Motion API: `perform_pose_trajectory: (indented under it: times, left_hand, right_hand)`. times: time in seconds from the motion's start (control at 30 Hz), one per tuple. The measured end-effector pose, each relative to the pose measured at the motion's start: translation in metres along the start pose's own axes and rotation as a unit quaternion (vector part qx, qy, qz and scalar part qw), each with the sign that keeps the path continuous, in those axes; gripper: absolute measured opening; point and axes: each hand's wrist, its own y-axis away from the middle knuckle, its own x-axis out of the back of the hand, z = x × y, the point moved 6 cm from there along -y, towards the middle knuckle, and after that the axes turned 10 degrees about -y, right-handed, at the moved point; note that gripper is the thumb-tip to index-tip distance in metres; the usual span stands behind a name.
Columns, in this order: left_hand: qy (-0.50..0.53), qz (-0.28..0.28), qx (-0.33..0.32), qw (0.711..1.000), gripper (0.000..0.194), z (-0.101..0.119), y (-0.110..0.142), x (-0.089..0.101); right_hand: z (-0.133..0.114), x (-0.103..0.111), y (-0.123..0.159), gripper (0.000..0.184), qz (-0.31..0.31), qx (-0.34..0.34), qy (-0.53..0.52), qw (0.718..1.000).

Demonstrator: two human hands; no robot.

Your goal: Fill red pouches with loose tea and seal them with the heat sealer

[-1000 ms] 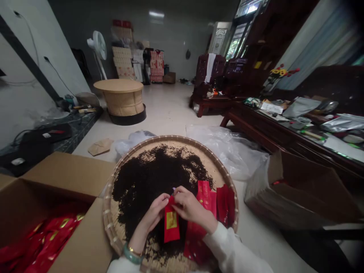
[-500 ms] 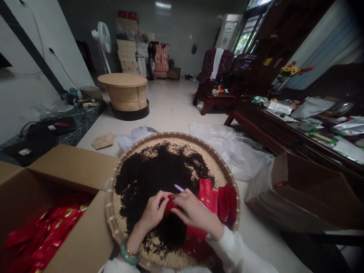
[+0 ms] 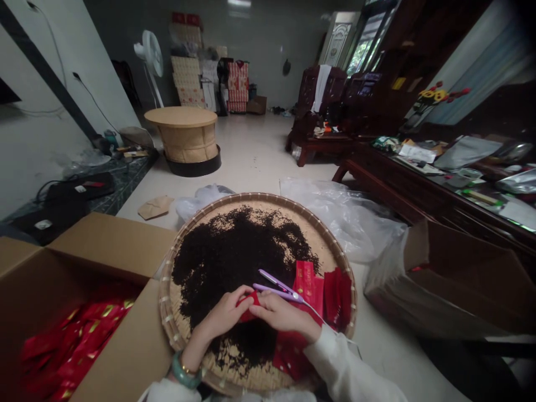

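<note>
My left hand (image 3: 226, 312) and my right hand (image 3: 278, 314) meet over a round woven bamboo tray (image 3: 260, 197). Between them they pinch a small red packet (image 3: 250, 307), partly covered by my fingers. Just beyond my right hand lies a purple mini hair straightener (image 3: 290, 294), its two arms apart and its white cord running toward my right sleeve. Dark, dry, tea-like leaves (image 3: 234, 251) spread across the tray. On the tray's right side are flat red packets (image 3: 305, 279) and a stack of red pouches (image 3: 337, 298). More red material (image 3: 288, 352) lies by my right wrist.
At the left, an open cardboard box (image 3: 113, 245) holds many red packets (image 3: 84, 340). Another open carton (image 3: 460, 279) stands at the right. Clear plastic sheeting (image 3: 339, 218) lies behind the tray. Farther off are a round drum-shaped stand (image 3: 182, 117) and a cluttered dark wooden table (image 3: 377, 184).
My right hand has come off the straightener, whose arms now show spread apart on the tray. Both hands have drawn together around the red packet. The view has shifted slightly.
</note>
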Motion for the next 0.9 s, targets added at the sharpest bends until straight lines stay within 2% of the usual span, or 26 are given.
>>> perform_pose_trajectory:
  times: [0.17, 0.3, 0.5, 0.67, 0.8, 0.9]
  left_hand:
    - [0.026, -0.007, 0.004, 1.000, 0.031, -0.002, 0.000, -0.005]
    - [0.046, -0.012, -0.002, 0.999, 0.033, -0.008, 0.000, -0.009]
    - [0.099, -0.027, 0.010, 0.995, 0.036, -0.025, -0.002, -0.021]
    - [0.179, -0.039, 0.013, 0.983, 0.036, -0.029, -0.004, -0.027]
    - [0.219, -0.011, 0.019, 0.976, 0.051, -0.032, -0.004, -0.017]
    - [0.275, -0.041, 0.044, 0.960, 0.060, -0.029, -0.004, -0.020]
  right_hand:
    - [0.014, -0.006, 0.002, 0.046, -0.032, -0.008, -0.077, 0.996]
    - [0.025, -0.009, 0.003, 0.051, -0.031, -0.029, -0.066, 0.997]
    - [0.015, -0.007, 0.004, 0.051, -0.071, -0.003, -0.011, 0.997]
    - [0.013, -0.001, 0.005, 0.054, -0.065, -0.012, -0.007, 0.998]
    - [0.013, 0.010, 0.004, 0.063, -0.028, -0.006, -0.018, 0.999]
    - [0.005, 0.018, 0.001, 0.065, -0.035, 0.005, -0.004, 0.999]
